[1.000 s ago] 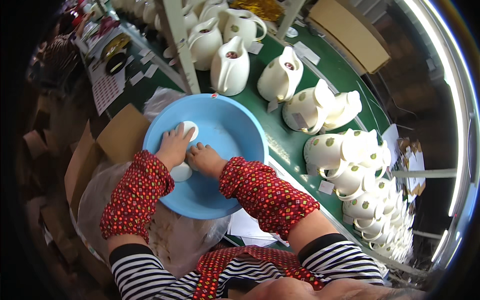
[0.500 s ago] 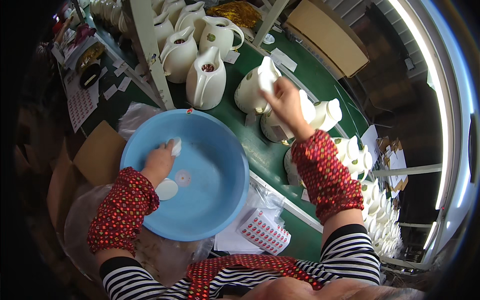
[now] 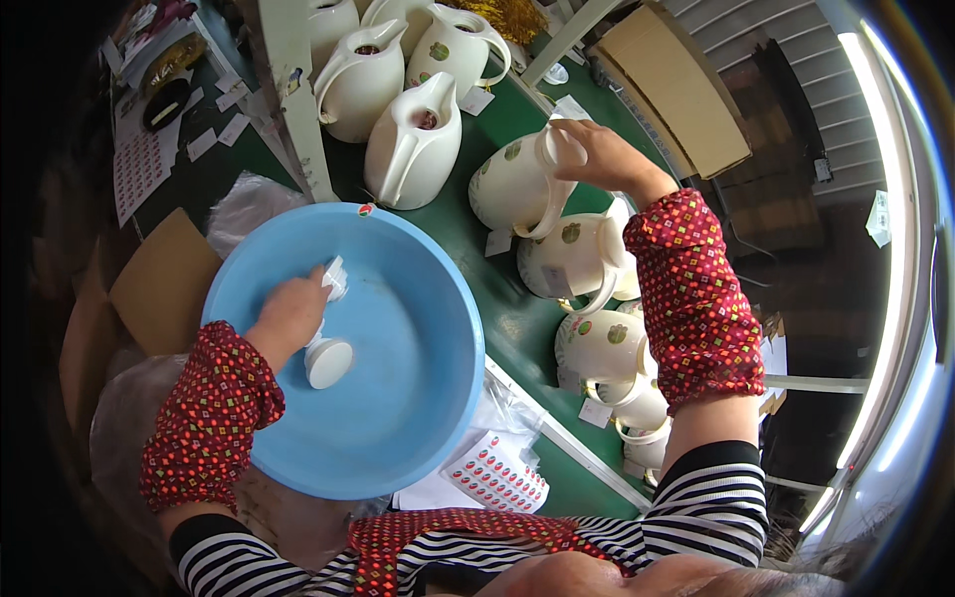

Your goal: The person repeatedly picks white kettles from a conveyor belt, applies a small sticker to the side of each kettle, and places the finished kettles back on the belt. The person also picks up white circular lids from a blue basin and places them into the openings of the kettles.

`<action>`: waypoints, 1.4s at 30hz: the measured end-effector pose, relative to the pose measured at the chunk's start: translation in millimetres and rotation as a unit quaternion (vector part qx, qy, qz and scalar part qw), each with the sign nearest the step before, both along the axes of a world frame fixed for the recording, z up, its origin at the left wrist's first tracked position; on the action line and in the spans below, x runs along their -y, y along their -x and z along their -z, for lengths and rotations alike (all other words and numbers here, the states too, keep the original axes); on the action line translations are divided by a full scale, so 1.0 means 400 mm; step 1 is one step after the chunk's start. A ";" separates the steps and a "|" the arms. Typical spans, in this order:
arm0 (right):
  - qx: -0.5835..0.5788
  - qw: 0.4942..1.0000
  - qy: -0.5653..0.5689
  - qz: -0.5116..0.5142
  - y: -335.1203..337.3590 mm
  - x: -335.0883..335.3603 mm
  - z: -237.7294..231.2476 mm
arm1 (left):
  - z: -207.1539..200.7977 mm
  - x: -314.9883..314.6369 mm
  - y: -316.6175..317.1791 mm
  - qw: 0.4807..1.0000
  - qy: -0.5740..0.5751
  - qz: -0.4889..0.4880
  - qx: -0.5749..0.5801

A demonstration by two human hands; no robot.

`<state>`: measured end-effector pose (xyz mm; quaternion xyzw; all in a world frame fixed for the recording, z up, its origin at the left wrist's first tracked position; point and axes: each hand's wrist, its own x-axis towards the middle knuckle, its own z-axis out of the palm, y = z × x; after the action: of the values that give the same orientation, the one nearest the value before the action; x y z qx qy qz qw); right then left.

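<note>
Inside the blue basin point(image 3: 418, 428), my left hand point(image 3: 286, 316) is closed on a white plastic stopper point(image 3: 336, 280), ribbed at its end. Just below these fingers is another white stopper point(image 3: 329, 363), its round flat top turned up; whether the hand touches it I cannot tell. My right hand point(image 3: 607, 159) curls over the mouth of a white vacuum jug point(image 3: 502, 189) that leans or stands with its handle toward me. A white round surface shows between thumb and fingers there; rim or stopper, I cannot tell.
Several open-mouthed white jugs point(image 3: 413, 149) stand behind the basin, next to a metal post point(image 3: 298, 109). More jugs with leaf marks point(image 3: 567, 259) line the green table's right side. A sticker sheet point(image 3: 497, 473) lies near me; cardboard boxes point(image 3: 671, 90) stand at far right and left.
The whole view has shifted. My right hand's fingers now reach further over the jug's mouth. The lower stopper in the basin has tipped, now showing its stem close to my left hand.
</note>
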<state>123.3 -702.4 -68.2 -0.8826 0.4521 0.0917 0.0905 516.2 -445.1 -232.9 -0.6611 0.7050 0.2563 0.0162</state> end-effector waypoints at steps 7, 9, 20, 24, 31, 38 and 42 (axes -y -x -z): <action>-0.094 0.994 -0.022 0.049 -0.073 0.005 -0.038 | -0.004 0.000 0.016 1.000 0.011 0.007 0.002; -0.173 0.973 0.011 0.151 -0.087 -0.003 -0.057 | -0.013 0.004 0.021 1.000 0.011 0.011 0.005; -0.249 0.949 0.072 0.179 -0.101 0.005 -0.031 | 0.018 0.006 0.014 0.999 0.030 0.026 0.005; -0.058 0.998 0.007 -0.004 -0.001 0.003 0.002 | 0.014 0.009 0.027 0.999 0.024 0.022 0.003; -0.159 0.975 0.090 0.126 -0.041 0.009 0.080 | 0.001 0.018 0.046 1.000 0.016 0.007 -0.001; -0.169 0.945 0.125 0.249 -0.107 -0.003 0.085 | -0.035 0.027 0.045 0.999 -0.008 -0.015 -0.044; -0.202 0.954 0.161 0.152 -0.182 -0.060 0.039 | -0.100 0.042 0.045 0.970 0.067 -0.015 -0.232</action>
<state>196.3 -678.3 -84.0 -0.7696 0.5982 0.1796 -0.1329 498.2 -462.1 -192.8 -0.5937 0.6951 0.3551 -0.1958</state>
